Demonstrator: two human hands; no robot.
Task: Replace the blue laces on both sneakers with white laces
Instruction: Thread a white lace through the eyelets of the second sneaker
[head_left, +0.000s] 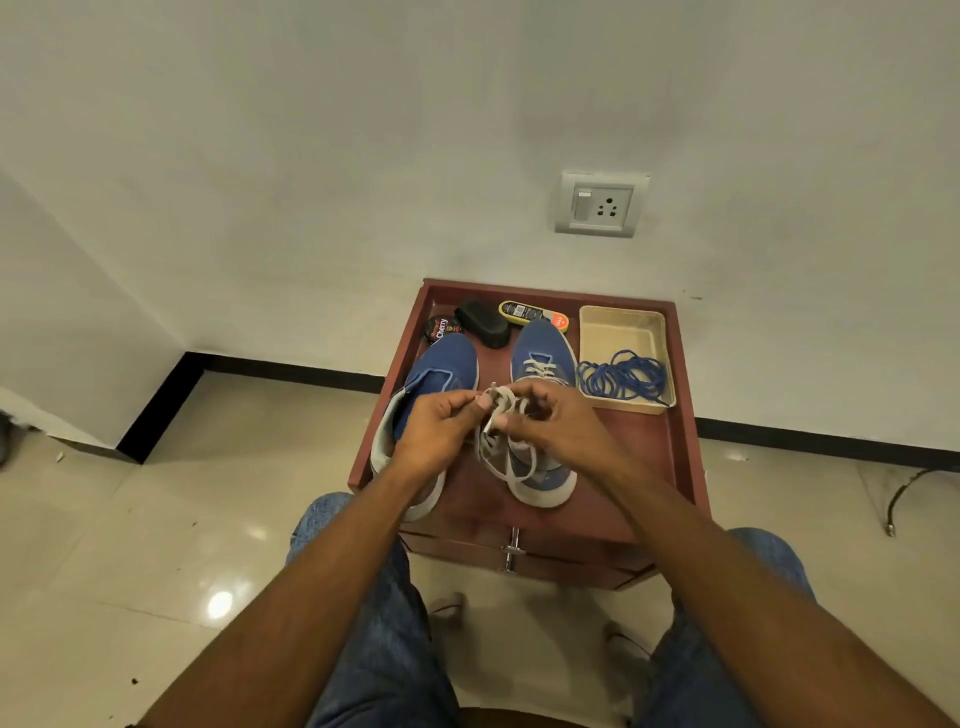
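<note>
A low reddish-brown wooden cabinet (670, 447) with a raised rim stands against the wall, and everything else sits on its top. Toward its left side lies a blue fabric sneaker with a grey heel (436, 384), with no lace that I can see; toward the middle stands its mate, the right-hand blue sneaker (543, 358), with white lace already crossed through its forward eyelets. In the cabinet's back right corner a shallow cream plastic tray (618, 332) holds the pulled-out blue laces (623, 376) in a loose coil. Above the second sneaker's tongue the left hand (441, 431) and right hand (563, 421) meet, fingers curled, each pinching the flat white lace (501, 410); loops of it hang from between the fingertips down over the heel. I would judge that lace soft, light and limp, prone to twisting, so it is best held close to its stiff tip, where it can be steered into an eyelet.
</note>
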